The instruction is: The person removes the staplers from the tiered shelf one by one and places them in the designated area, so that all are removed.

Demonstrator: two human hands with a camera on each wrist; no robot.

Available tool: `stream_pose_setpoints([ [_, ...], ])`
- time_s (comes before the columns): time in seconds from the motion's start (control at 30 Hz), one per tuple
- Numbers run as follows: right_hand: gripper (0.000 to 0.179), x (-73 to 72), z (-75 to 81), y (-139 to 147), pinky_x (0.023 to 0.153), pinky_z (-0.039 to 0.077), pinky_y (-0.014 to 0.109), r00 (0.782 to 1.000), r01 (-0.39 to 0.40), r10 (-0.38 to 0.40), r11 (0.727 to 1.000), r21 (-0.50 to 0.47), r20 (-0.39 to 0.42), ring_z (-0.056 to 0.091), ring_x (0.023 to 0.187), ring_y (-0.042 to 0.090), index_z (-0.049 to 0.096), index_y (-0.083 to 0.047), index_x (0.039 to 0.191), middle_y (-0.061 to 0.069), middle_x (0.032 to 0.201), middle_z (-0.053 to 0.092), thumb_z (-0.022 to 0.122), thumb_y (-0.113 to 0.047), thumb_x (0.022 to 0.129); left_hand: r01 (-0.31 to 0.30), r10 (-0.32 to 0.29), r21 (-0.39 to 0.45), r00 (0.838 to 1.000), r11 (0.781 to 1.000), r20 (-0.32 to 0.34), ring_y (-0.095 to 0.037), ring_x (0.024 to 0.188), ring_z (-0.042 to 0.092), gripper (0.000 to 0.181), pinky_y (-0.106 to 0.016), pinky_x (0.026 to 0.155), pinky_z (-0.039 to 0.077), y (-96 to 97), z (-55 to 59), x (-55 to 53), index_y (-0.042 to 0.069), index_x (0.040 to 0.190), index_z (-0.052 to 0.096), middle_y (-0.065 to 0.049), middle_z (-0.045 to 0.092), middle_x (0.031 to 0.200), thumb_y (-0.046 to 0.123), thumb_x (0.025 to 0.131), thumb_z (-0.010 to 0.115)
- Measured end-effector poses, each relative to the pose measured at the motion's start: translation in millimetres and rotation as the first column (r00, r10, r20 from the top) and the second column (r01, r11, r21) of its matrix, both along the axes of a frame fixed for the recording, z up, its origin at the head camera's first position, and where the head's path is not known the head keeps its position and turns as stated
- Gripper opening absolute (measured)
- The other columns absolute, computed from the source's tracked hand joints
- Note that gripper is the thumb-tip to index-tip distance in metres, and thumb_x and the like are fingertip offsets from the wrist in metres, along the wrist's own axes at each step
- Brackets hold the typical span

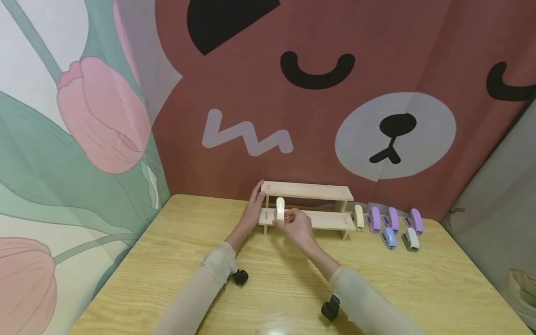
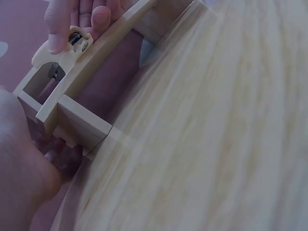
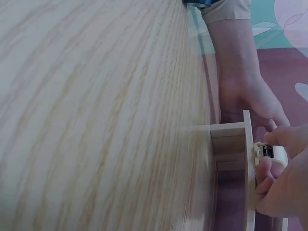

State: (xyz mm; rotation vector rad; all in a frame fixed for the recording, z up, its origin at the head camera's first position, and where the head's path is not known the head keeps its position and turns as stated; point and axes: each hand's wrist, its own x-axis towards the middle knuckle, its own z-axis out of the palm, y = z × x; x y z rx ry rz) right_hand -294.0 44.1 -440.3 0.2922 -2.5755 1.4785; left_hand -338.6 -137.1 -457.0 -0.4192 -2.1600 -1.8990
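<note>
A two-tier wooden shelf (image 1: 307,190) stands at the back of the table. My left hand (image 1: 252,209) grips its left end, and the left wrist view shows fingers curled in beneath the boards. On the left part of the lower tier (image 1: 328,220) a cream stapler (image 1: 280,208) stands on end. My right hand (image 1: 298,228) pinches that stapler between thumb and fingers from the right side. In the right wrist view the stapler (image 3: 279,155) sits against the board, partly covered by the fingers.
Right of the shelf, a second cream stapler (image 1: 358,217) stands beside three purple staplers (image 1: 391,218). In front of those are a blue stapler (image 1: 389,238) and a white stapler (image 1: 412,239). A printed curtain (image 1: 234,172) hangs directly behind the wooden table (image 1: 268,288).
</note>
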Motion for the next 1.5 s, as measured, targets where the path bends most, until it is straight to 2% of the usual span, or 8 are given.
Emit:
stream_pose_setpoints([
  [0.27, 0.026, -1.9, -0.7, 1, 0.059, 0.054, 0.031, 0.993, 0.020, -0.019, 1.000, 0.012, -0.120, 0.061, 0.067, 0.018, 0.069, 0.002, 0.095, 0.004, 0.076, 0.064, 0.084, -0.013, 0.080, 0.016, -0.016, 0.007, 1.000, 1.000, 0.027, -0.035, 0.147, 0.027, 0.054, -0.058, 0.117, 0.021, -1.9, 1.3, -2.0, 0.017, 0.164, 0.022, -0.007, 0.021, 0.167, 0.031, 0.113, 0.035],
  [0.43, 0.023, -1.5, -3.0, 3, 0.059, 0.054, 0.031, 0.991, 0.036, -0.035, 0.999, 0.001, -0.128, 0.061, 0.067, 0.018, 0.068, -0.001, 0.092, 0.004, 0.076, 0.064, 0.083, -0.013, 0.079, 0.027, -0.028, 0.011, 0.999, 1.000, 0.043, -0.035, 0.146, 0.031, 0.055, -0.058, 0.116, 0.022, -3.1, 1.5, -2.1, 0.017, 0.164, 0.021, -0.008, 0.022, 0.166, 0.031, 0.113, 0.035],
  [0.67, 0.022, 2.6, -2.1, 8, 0.061, 0.055, 0.031, 0.989, 0.060, -0.061, 0.998, -0.008, -0.133, 0.062, 0.070, 0.018, 0.069, -0.001, 0.092, 0.004, 0.078, 0.065, 0.083, -0.013, 0.080, -0.026, 0.026, 0.010, 1.000, 1.000, 0.016, -0.029, 0.145, 0.033, 0.057, -0.057, 0.116, 0.023, -0.4, -30.3, -25.6, 0.035, 0.163, 0.025, 0.004, 0.025, 0.165, 0.052, 0.109, 0.035],
  [1.0, 0.020, 12.0, 6.1, 37, 0.062, 0.054, 0.033, 0.981, 0.106, -0.103, 0.994, 0.006, -0.166, 0.062, 0.071, 0.019, 0.069, -0.002, 0.093, 0.005, 0.079, 0.065, 0.082, -0.014, 0.083, -0.028, 0.028, 0.008, 1.000, 1.000, -0.001, -0.030, 0.147, 0.029, 0.057, -0.057, 0.117, 0.021, -1.3, -30.3, -27.1, 0.031, 0.163, 0.024, 0.003, 0.022, 0.166, 0.049, 0.110, 0.035],
  [1.13, 0.021, 16.1, 6.7, 56, 0.065, 0.053, 0.035, 0.980, 0.126, -0.121, 0.992, 0.021, -0.161, 0.062, 0.073, 0.020, 0.069, -0.002, 0.095, 0.005, 0.080, 0.064, 0.082, -0.015, 0.085, -0.030, 0.030, 0.000, 0.999, 1.000, 0.012, -0.028, 0.149, 0.025, 0.056, -0.057, 0.117, 0.019, -0.6, -31.8, -27.1, 0.034, 0.163, 0.025, 0.005, 0.021, 0.166, 0.050, 0.110, 0.035],
  [1.3, 0.022, 19.4, 5.4, 80, 0.067, 0.052, 0.035, 0.975, 0.162, -0.154, 0.986, 0.038, -0.161, 0.062, 0.074, 0.021, 0.068, -0.001, 0.096, 0.006, 0.081, 0.065, 0.082, -0.015, 0.085, -0.018, 0.018, -0.007, 1.000, 1.000, 0.015, -0.030, 0.148, 0.027, 0.056, -0.059, 0.117, 0.019, 0.4, -31.9, -26.7, 0.034, 0.163, 0.023, 0.003, 0.020, 0.167, 0.050, 0.110, 0.034],
  [1.5, 0.019, 23.4, 3.7, 106, 0.068, 0.052, 0.033, 0.969, 0.194, -0.181, 0.979, 0.064, -0.169, 0.061, 0.074, 0.021, 0.068, -0.001, 0.094, 0.007, 0.081, 0.065, 0.080, -0.012, 0.085, -0.033, 0.033, -0.027, 0.999, 0.999, 0.016, -0.030, 0.148, 0.027, 0.055, -0.060, 0.116, 0.021, -0.5, -30.2, -26.3, 0.037, 0.163, 0.022, 0.005, 0.019, 0.167, 0.051, 0.110, 0.032],
])
